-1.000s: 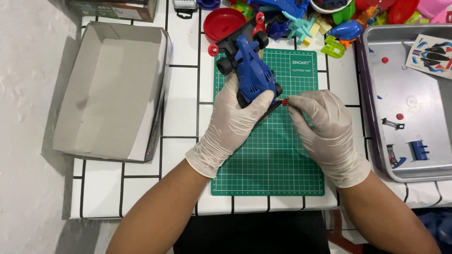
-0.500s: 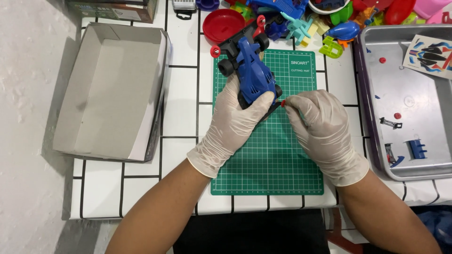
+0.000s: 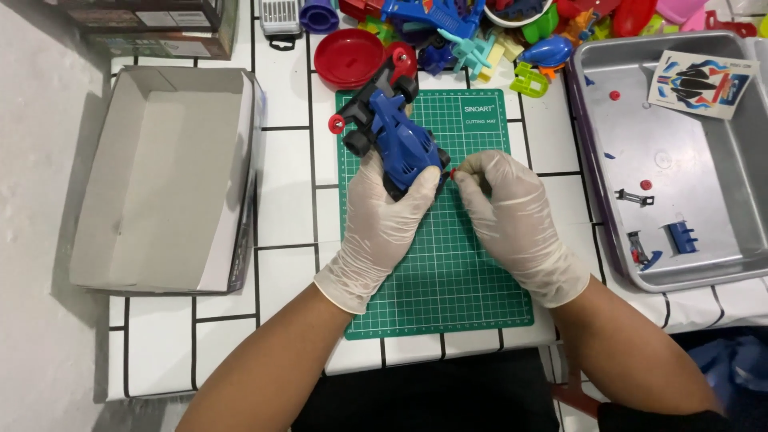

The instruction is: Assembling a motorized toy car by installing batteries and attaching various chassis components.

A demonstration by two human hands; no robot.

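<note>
The left hand (image 3: 382, 220) covers the rear of the blue toy car (image 3: 398, 136). The red piece (image 3: 454, 173) pinched by the right hand (image 3: 508, 216) is too small to identify. The toy pile (image 3: 512, 28) at the tabletop's far edge is cut off.

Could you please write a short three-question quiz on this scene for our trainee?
1. True or false: the left hand holds the blue toy car.
2. What lies under both hands? A) metal tray B) green mat C) open box
3. What colour is the small part at the right hand's fingers?

Key: 1. True. 2. B, the green mat; the metal tray sits to the right, the open box to the left. 3. Red.
</note>
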